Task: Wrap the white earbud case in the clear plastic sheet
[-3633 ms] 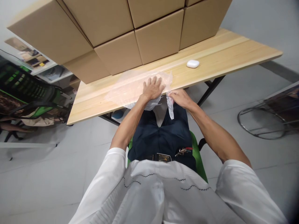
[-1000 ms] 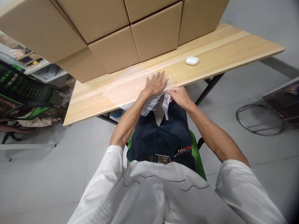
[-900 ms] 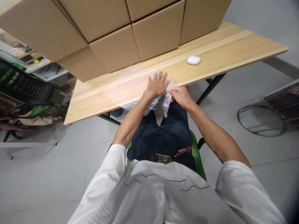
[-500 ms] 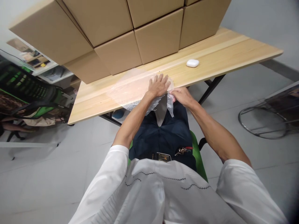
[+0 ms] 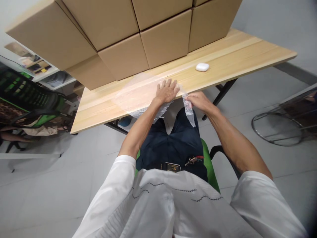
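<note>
Plastic sheet (image 5: 137, 96) (edges faint) under left hand (image 5: 167, 92).

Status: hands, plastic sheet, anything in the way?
Left hand flat on plastic sheet at table edge. Right hand pinches hanging plastic strip. White case lies apart, right; cardboard boxes behind.

Left hand (image 5: 166, 92) flat, palm down, fingers spread toward 1 o'clock. Right hand (image 5: 200, 100) at its 4 o'clock, fingertips seemingly pinched together, thumb hidden. Both forearms bare, stretched forward, converging.
</note>
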A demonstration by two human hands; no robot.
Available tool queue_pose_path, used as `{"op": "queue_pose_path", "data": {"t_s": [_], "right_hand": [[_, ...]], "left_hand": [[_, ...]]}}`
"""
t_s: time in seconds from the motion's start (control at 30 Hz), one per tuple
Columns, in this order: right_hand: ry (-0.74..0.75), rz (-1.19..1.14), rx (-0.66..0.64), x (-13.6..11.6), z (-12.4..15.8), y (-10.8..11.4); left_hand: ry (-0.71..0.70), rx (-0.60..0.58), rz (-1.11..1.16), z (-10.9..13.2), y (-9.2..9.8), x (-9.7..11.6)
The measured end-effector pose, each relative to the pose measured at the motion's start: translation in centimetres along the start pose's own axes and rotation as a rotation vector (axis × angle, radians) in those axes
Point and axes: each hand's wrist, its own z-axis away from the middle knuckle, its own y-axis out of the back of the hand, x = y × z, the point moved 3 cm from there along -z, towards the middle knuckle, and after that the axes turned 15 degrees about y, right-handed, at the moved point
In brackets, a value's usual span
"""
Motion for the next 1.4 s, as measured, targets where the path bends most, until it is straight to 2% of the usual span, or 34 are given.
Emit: {"op": "queue_pose_path", "data": {"t_s": [0.2, 0.33, 0.43, 0.6, 0.73, 1.1, 1.4], "right_hand": [[0.035, 0.088, -0.023, -1.0, 0.5, 1.2], [0.095, 0.261, 0.088, -2.5, -0.3, 1.7], [0.115, 0.426, 0.151, -3.5, -1.6, 1.0], [0.046, 0.633, 0.046, -4.3, -2.8, -1.1], [0.074, 0.767, -0.017, -4.2, -2.7, -1.3], [0.150, 0.695, -0.049, -1.6, -3.8, 0.9], [0.089, 0.674, -0.049, -2.0, -4.1, 1.5]], "left_hand": [[-0.001, 0.008, -0.012, 0.2, 0.0, 0.0], [0.001, 0.013, -0.023, 0.1, 0.0, 0.0], [-0.007, 0.011, -0.028, 0.2, 0.0, 0.0], [-0.005, 0.009, -0.031, 0.3, 0.1, 0.1], [0.006, 0.009, -0.027, 0.2, 0.0, 0.2], [-0.001, 0.006, -0.024, 0.0, 0.0, 0.2], [-0.001, -0.013, -0.036, 0.1, 0.3, 0.4]]}}
